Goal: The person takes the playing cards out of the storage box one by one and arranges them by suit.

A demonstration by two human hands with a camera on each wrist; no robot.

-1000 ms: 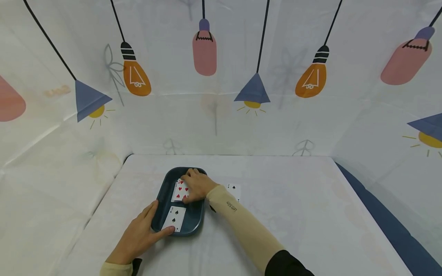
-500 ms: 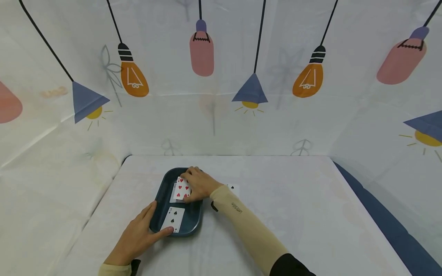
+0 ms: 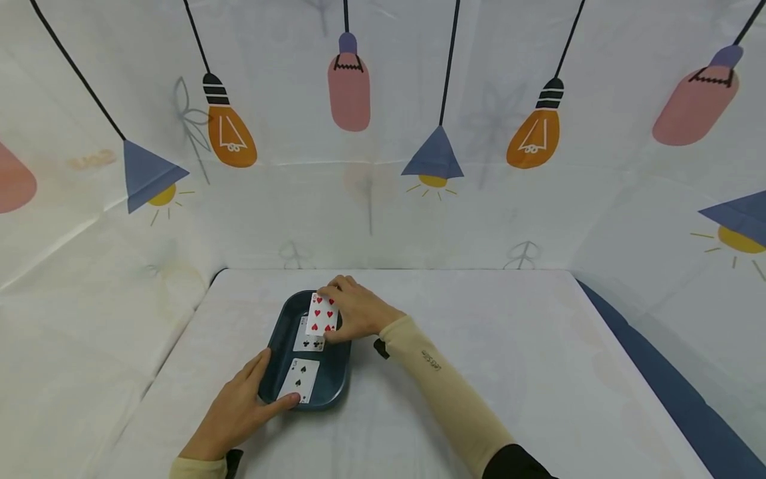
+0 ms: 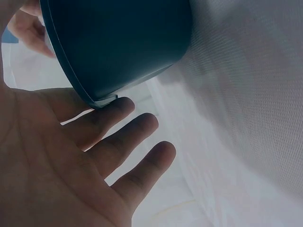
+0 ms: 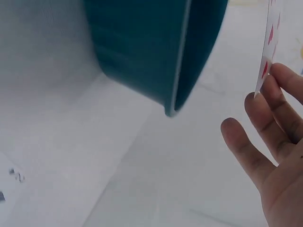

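Observation:
A dark teal tray (image 3: pixel 335 379) sits on the white table. My right hand (image 3: pixel 362 311) pinches a playing card of hearts (image 3: pixel 321 314) between thumb and fingers, above the tray's far part. In the right wrist view that heart card (image 5: pixel 269 52) stands nearly edge-on, above the rim. Beneath it, a club card (image 3: pixel 302 340) lies in the tray, partly covered. Nearer to me is a spade card (image 3: pixel 301 374), also in the tray. My left hand (image 3: pixel 236 409) rests at the tray's near-left corner, straight fingers outside the rim and thumb reaching over the near edge by the spade card.
Another card (image 5: pixel 12 182) lies on the table right of the tray; in the head view my right forearm hides it. The white tabletop (image 3: pixel 509 359) stretches to the right. A white cloth wall with printed lamps (image 3: pixel 437 153) rises behind.
My right hand has picked up the heart card and lifted it away from the club card, moving up and slightly right. More of the club card shows. My left hand stays put.

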